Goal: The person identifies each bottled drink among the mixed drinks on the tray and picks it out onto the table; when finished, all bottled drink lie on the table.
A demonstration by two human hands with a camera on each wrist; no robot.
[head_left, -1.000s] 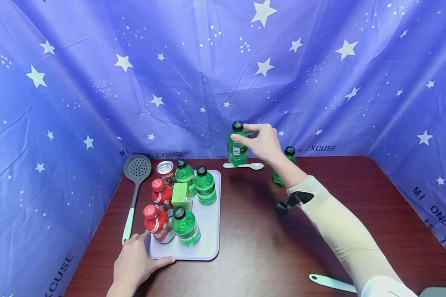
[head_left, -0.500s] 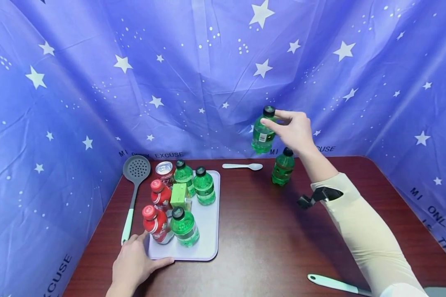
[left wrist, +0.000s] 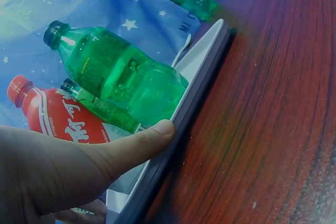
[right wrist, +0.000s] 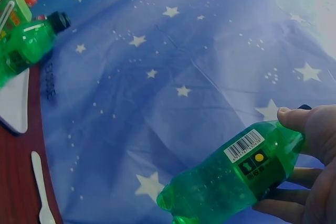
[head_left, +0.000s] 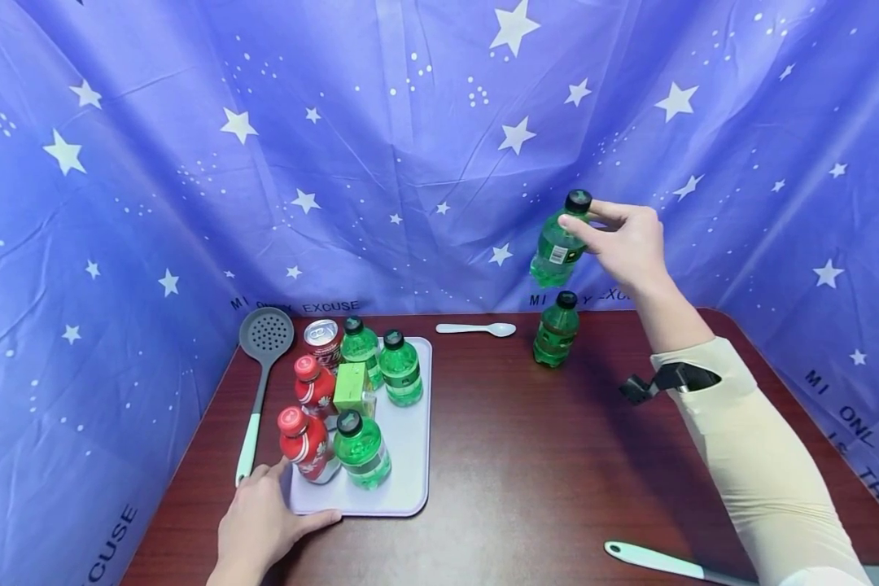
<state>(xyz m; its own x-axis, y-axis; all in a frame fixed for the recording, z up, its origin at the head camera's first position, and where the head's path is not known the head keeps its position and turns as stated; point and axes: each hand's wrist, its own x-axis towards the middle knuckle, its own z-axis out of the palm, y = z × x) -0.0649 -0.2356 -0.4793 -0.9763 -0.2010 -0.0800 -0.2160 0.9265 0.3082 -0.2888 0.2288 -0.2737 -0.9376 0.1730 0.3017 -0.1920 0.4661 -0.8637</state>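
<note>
My right hand (head_left: 630, 244) grips a green soda bottle (head_left: 559, 244) near its black cap, holding it tilted above the table. In the right wrist view the bottle (right wrist: 236, 174) shows its barcode; the thumb lies by the neck. Below it another green soda bottle (head_left: 557, 330) stands upright. At the near left corner of a white tray (head_left: 410, 472), my left hand (head_left: 256, 517) holds the rim, thumb along the front edge. The tray bears red bottles (head_left: 309, 448), green bottles (head_left: 362, 452), a green drink carton (head_left: 352, 388) and a soda can (head_left: 322, 338).
A grey skimmer (head_left: 266, 334) with a mint handle lies left of the tray. A white spoon (head_left: 476, 329) lies near the table's back edge. Another mint-handled utensil (head_left: 659, 560) is at the front right, partly hidden by the sleeve. A starry blue curtain (head_left: 439, 163) surrounds the table.
My right hand has carried the green soda bottle rightward and upward, from above the spoon to above the standing bottle, tilting it. My left hand has stayed at the tray.
</note>
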